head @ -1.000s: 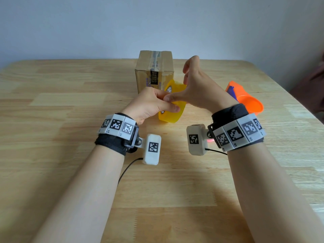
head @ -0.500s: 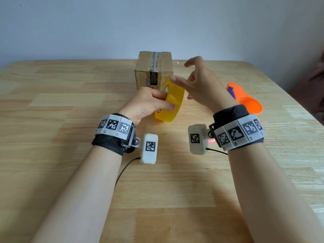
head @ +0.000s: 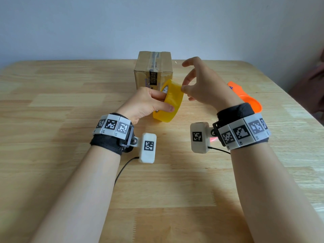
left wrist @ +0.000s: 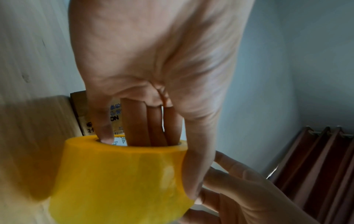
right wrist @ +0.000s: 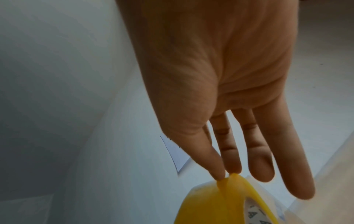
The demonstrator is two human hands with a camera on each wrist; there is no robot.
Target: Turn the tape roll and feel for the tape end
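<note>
Nearest the viewer, two bare forearms reach over the wooden bench (head: 73, 172), each wrist wrapped in a black band with a ring of white marker blocks and a small white camera box hanging inward.

Ahead of the bands, the left hand (head: 143, 104) grips a roll of yellow tape (head: 171, 100). Its fingers (left wrist: 134, 124) are tucked together into the roll's core, and the thumb is curled over the outer yellow face, so the roll is clamped between them. The roll stands on edge, tilted, its lower rim at or just above the bench; which of the two cannot be told.

Just right of those fingers, the right hand (head: 203, 88) meets the roll's upper edge. In the right wrist view its thumb and forefinger (right wrist: 228, 159) are pressed together on a small lifted tab of the yellow tape, while the other fingers stay straight and spread apart above the roll.

Just beyond the left fingers and the roll stands a cardboard box (head: 154, 69), sealed with tape along its top and front, with a dark printed label on the near face.

Behind the right wrist, to the right of the right fingers, lies an orange plastic object (head: 245, 97), partly hidden by the wristband. A plain pale wall rises past the far edge of the bench.
</note>
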